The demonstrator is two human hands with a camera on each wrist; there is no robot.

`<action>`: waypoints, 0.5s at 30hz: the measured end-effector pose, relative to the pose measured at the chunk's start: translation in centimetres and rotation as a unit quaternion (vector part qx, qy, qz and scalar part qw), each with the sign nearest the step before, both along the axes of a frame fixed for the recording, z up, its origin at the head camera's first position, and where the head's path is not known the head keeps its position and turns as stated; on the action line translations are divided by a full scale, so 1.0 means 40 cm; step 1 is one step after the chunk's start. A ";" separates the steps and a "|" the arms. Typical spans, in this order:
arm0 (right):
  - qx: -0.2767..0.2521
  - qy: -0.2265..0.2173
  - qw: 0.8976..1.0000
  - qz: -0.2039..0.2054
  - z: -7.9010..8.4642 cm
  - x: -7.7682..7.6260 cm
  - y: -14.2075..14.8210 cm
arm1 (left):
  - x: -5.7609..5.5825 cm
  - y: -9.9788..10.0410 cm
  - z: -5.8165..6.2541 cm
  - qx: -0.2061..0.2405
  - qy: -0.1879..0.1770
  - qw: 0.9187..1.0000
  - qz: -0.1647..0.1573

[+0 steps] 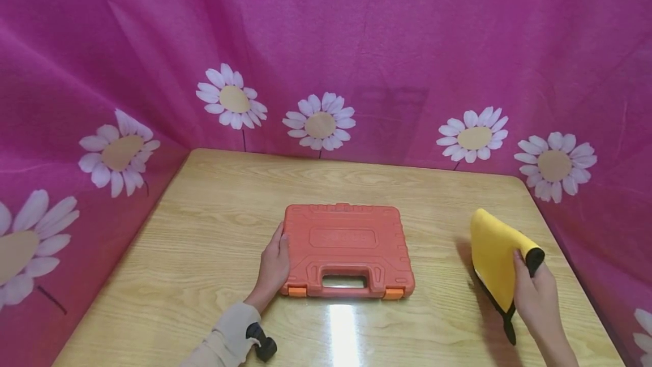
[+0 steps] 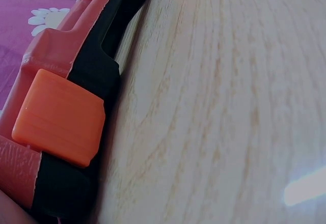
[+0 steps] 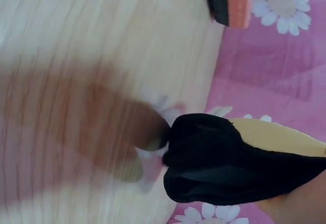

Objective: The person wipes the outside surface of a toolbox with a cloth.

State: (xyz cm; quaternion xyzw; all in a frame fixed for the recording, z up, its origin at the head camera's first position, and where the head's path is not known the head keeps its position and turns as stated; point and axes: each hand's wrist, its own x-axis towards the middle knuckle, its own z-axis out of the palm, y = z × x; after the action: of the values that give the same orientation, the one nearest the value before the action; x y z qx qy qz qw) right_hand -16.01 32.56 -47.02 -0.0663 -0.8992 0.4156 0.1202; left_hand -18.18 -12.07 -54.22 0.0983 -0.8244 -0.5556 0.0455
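A red plastic tool case with orange latches and a carry handle lies closed on the wooden table. Against its left side rests my left hand, fingers fairly straight along the edge. In the left wrist view, an orange latch and the black lower half of the case show close up. Over the table's right part, my right hand pinches a folded yellow fabric piece with black trim, thumb on its near face. Black folds of that fabric fill the lower right wrist view; its exact kind is unclear.
The wooden table ends at a purple curtain printed with white daisies, behind and on both sides. A black strap piece sits at my left wrist. Light reflects off the tabletop below the case.
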 end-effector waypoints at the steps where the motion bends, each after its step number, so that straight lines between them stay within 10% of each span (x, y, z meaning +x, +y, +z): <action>1: 0.006 -0.002 1.000 0.006 -0.003 -0.003 -0.003 | 0.000 0.000 0.000 0.000 0.000 1.000 0.000; 15: 0.072 -0.006 0.972 0.224 -0.109 0.003 -0.104 | 0.004 0.005 0.000 0.004 -0.012 1.000 0.000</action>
State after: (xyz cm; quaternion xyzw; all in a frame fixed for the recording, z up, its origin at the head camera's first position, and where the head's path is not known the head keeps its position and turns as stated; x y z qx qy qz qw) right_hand -15.89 28.40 -51.37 0.1431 -0.9193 0.3660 0.0229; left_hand -18.04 -11.85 -54.23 0.1051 -0.8229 -0.5572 0.0352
